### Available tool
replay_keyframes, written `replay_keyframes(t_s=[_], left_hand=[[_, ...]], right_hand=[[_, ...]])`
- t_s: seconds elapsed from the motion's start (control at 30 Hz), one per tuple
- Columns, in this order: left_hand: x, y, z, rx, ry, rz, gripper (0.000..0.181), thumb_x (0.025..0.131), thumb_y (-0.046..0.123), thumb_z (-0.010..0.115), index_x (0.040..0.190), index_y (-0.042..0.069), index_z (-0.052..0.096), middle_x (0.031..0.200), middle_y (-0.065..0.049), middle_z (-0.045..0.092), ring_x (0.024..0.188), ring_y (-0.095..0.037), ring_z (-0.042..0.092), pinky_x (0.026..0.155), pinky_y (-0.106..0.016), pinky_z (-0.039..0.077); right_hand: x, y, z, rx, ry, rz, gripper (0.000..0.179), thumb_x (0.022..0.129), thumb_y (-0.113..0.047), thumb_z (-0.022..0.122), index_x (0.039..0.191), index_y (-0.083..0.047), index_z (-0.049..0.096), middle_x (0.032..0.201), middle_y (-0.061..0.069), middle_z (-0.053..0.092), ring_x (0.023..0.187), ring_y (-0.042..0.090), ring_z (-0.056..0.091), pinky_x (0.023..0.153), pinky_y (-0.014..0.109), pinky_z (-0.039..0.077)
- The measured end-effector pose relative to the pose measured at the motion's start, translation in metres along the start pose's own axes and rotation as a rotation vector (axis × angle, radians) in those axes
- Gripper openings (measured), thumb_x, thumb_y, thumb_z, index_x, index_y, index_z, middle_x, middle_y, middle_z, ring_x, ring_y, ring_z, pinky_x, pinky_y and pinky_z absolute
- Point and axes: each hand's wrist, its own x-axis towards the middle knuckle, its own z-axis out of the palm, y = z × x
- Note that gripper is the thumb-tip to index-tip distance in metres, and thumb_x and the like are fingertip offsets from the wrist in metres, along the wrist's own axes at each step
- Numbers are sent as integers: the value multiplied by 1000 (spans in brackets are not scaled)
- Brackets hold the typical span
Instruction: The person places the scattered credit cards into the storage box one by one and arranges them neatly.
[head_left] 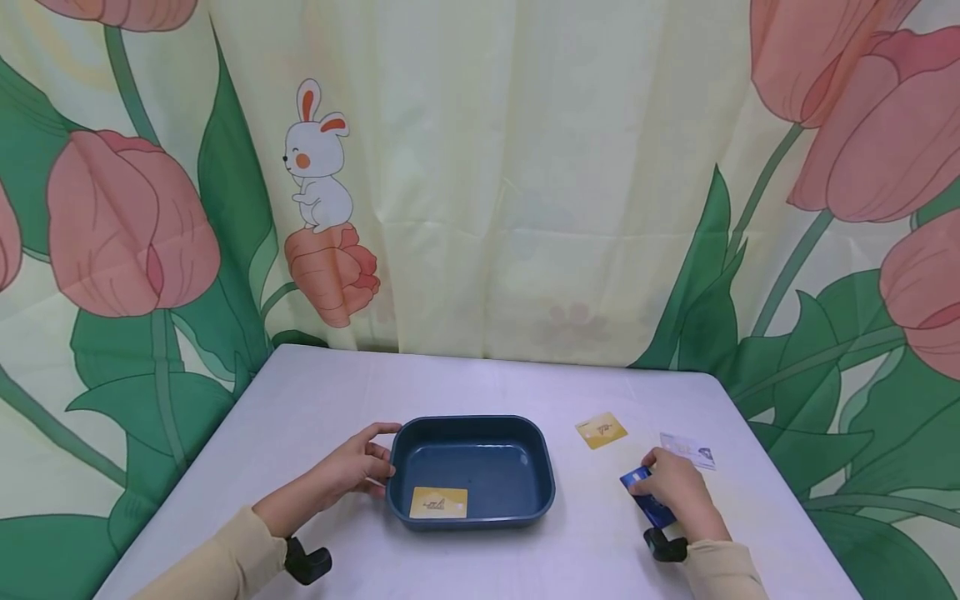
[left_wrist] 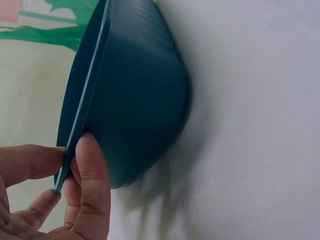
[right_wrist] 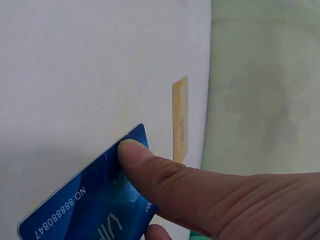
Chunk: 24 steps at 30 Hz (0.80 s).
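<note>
My left hand (head_left: 358, 463) grips the left rim of a dark blue tray (head_left: 546, 475); the left wrist view shows thumb and fingers on both sides of the rim (left_wrist: 80, 117). Inside the tray, at its near left, lies a yellow card (head_left: 438, 502). To the right of the tray my right hand (head_left: 678, 487) holds a blue VIP card (head_left: 655, 510). In the right wrist view the thumb (right_wrist: 137, 154) lies across the blue card (right_wrist: 95, 200), and part of the card is cut off by the frame's lower edge.
Another yellow card (head_left: 602, 430) lies on the white table (head_left: 480, 385) to the right of the tray. Beyond the right hand is a pale card (head_left: 687, 450), partly covered by it. A curtain (head_left: 510, 183) printed with tulips and a rabbit hangs behind the table.
</note>
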Motion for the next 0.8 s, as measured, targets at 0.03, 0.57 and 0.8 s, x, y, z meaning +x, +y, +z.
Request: replay_keyframes(t_s=[0.03,0.57,0.8], left_hand=[[0,0,0,0,1,0,72,88,-5,68,153,11,44,109,-18,59,84,-27,67,66,-36,62],[1,-1,0,-6,1,-6,71,87,-4,68,153,13,44,108,-17,57,83,-26,67,65,-35,62],[1,-1,0,-3,-2,-6,71,88,-4,67,153,13,44,108,-16,57,83,-26,68,65,-36,62]], right_hand=[[0,0,0,3,3,-6,53,83,-19,86,121,5,60,107,30,62,91,41,59,81,56,55],[2,-1,-3,141,32,-91,16,94,-17,72,99,-2,69,89,13,65,81,27,56,65,33,45],[6,-3,-5,330,-46,-108,21,100,-19,65,106,1,66,88,10,65,78,21,59,68,31,53]])
